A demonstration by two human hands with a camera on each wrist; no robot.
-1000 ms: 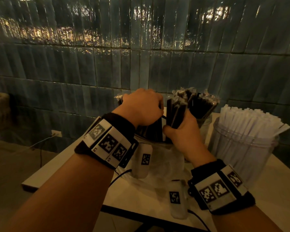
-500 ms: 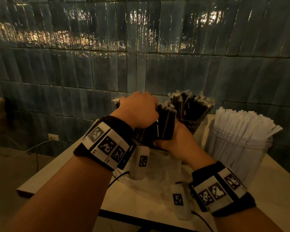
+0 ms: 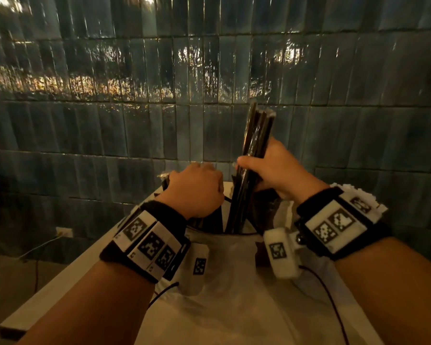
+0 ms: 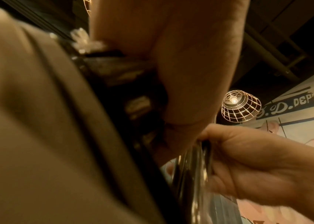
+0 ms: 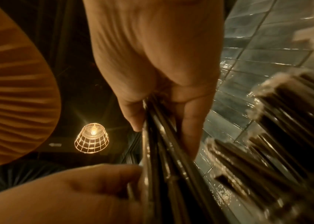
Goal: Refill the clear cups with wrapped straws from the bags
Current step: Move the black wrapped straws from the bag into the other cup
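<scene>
Hiding cups, hands (image 3: 271, 170), straw bundle (image 3: 255, 138) blurred

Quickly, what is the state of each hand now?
Left hand: gripping dark wrapped straws in the bag.
Right hand: gripping a raised bundle of dark wrapped straws.

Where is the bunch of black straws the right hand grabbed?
In the head view, the bundle of black wrapped straws stands upright right of centre, gripped by the right hand, beside the left hand.
</scene>
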